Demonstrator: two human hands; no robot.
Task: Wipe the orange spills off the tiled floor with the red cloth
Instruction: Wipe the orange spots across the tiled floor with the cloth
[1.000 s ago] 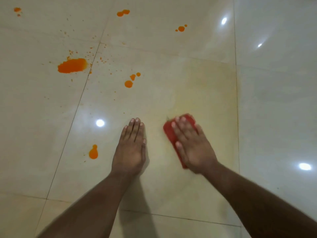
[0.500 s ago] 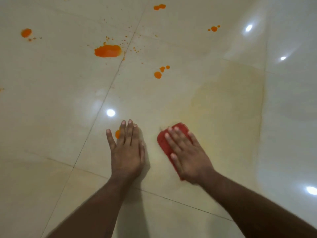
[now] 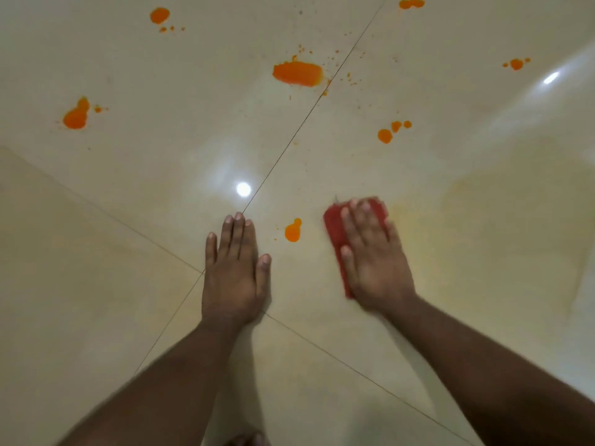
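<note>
The red cloth (image 3: pixel 338 233) is pressed flat against the tiled floor (image 3: pixel 128 220) right of frame centre by the right hand (image 3: pixel 375 262), fingers straight and spread over it, nothing clenched. The left hand (image 3: pixel 233 272) is laid flat and released on the floor at centre, over a tile joint. A small orange spill (image 3: pixel 293 231) is seen between the hands, apart from the cloth. Larger orange spills (image 3: pixel 297 74) are scattered across the upper frame.

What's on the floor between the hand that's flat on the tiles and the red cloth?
In the head view, a small orange spill sits on the tiles between the left hand and the red cloth, with a few tiny specks beside it.
</note>
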